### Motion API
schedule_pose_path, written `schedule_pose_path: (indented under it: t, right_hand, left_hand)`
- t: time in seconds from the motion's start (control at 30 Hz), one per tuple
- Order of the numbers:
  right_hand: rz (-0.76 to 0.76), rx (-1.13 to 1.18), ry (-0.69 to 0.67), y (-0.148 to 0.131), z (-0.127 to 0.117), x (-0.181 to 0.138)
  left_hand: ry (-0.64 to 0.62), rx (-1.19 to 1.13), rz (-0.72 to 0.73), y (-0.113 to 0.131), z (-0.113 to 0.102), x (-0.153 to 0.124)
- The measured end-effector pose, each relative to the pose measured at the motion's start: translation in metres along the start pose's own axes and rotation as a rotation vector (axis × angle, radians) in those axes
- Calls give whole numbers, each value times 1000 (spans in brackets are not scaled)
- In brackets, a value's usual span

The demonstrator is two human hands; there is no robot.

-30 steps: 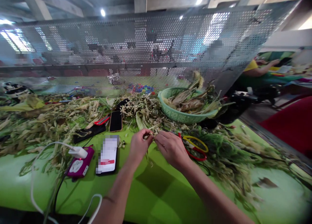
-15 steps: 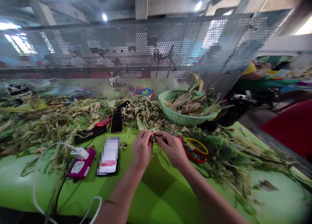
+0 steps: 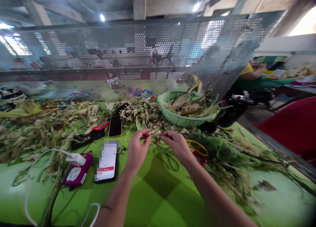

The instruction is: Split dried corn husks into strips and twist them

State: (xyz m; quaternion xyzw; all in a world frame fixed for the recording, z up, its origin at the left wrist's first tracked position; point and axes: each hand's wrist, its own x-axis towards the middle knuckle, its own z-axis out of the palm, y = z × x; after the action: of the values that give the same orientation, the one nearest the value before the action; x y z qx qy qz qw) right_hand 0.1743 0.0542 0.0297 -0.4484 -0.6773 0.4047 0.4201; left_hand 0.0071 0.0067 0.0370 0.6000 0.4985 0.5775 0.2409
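Observation:
My left hand [image 3: 137,148] and my right hand [image 3: 177,145] meet over the bright green table [image 3: 153,194], fingers pinched on a pale dried leaf strip [image 3: 156,132] stretched between them. Thin green string [image 3: 170,156] hangs from the strip down to the table. Just beyond my fingers lies a heap of dried husk pieces [image 3: 145,113]. Yellow and red scissors [image 3: 198,149] lie right of my right hand, partly hidden by it.
A green basket [image 3: 181,120] of husks stands behind my right hand. A lit phone [image 3: 106,161], a dark phone [image 3: 115,125] and a purple power strip [image 3: 76,172] with a white plug sit left. Husks cover the table's left and right; a perforated metal screen [image 3: 138,52] rises behind. Another person sits far right.
Both hands have lifted a little and drawn apart, pulling the leaf strip out between them. The camera view shifted slightly to the right.

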Motion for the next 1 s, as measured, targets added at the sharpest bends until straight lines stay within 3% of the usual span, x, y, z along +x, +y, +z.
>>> schedule_pose_path:
  t: [0.13, 0.27, 0.37, 0.67, 0.83, 1.0]
  right_hand:
    - [48, 126, -26, -5, 1, -1]
    - [103, 191, -50, -11, 1, -3]
    - [140, 234, -70, -13, 1, -3]
    - [154, 266, -139, -11, 4, -3]
    - [185, 295, -156, -11, 6, -4]
    - [237, 349, -182, -10, 7, -4]
  left_hand:
    - [34, -78, -101, -4, -6, 4]
    - [-92, -73, -140, -5, -8, 6]
    - [-165, 12, -67, -3, -9, 6]
    - [-54, 141, 174, 1, -2, 2]
    - [-45, 159, 213, 2, 0, 1]
    - [-143, 50, 222, 2, 3, 1]
